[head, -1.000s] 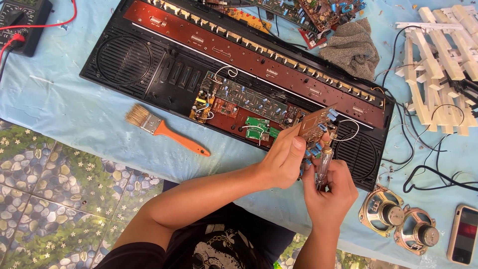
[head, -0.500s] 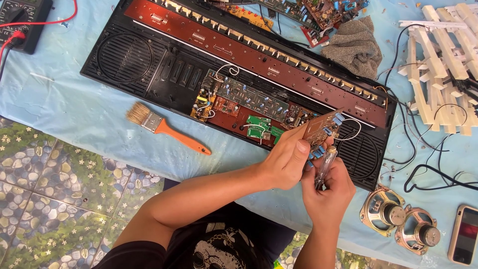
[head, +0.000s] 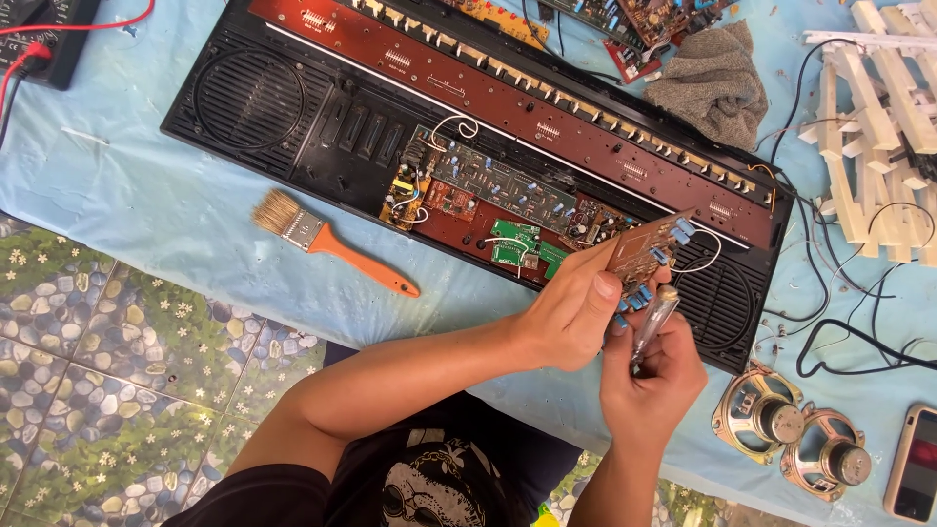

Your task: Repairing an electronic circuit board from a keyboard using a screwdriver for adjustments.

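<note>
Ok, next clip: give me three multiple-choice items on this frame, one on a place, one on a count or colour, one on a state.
1. Where does the brush lie?
A. on the blue cloth, in front of the open keyboard case
B. inside the case
C. on the grey rag

2. How many loose speakers sit near the phone?
A. one
B. two
C. four

3. What is the left hand doing?
A. resting flat on the cloth
B. holding a small brown circuit board
C. gripping the brush

Answers:
1 A, the orange-handled brush lies on the cloth, apart from the case.
2 B, two round speakers sit side by side, left of the phone.
3 B, its fingers pinch the board, while the right hand holds a clear-handled tool against it.
</note>
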